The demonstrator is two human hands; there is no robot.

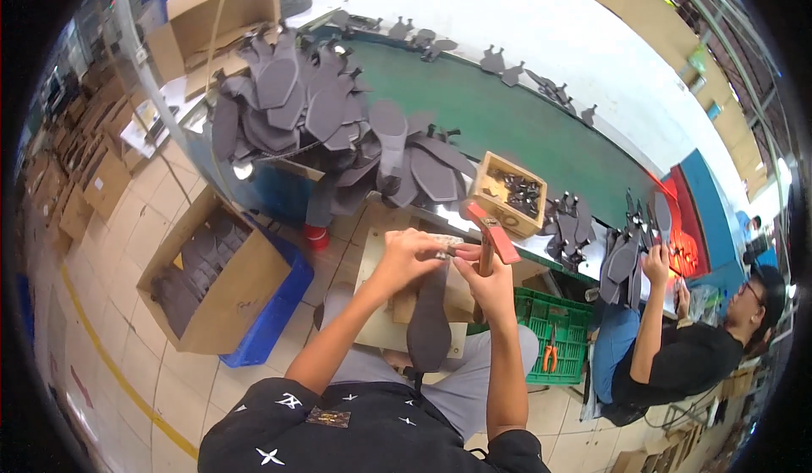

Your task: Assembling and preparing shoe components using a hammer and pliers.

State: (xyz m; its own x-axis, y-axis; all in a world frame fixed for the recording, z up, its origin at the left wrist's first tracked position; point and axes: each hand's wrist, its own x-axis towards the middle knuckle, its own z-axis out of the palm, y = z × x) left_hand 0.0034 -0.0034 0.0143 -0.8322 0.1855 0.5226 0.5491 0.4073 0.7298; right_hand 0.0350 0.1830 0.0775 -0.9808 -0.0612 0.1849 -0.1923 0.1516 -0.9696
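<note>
From here, the right hand [489, 287] has a red-headed hammer [492, 235] in its grip; left hand [406, 257] is bunched narrow by the dark sole's [430, 329] far end, can't tell on what; the sole lies over a pale board [381, 329], lap-side.

Left hand [404, 259] and right hand [492, 289] close together near the centre

The left forearm [345, 331], bare, slants from its elbow toward one o'clock. Its hand shows its back, fingers bent and reaching toward three o'clock, with the thumb beneath; whether they pinch is too small to tell. The right forearm [505, 370], bare too, runs almost straight to twelve. That hand is curled in a grip, thumb and forefinger pointing toward ten o'clock, their tips just beside the left fingertips.
</note>
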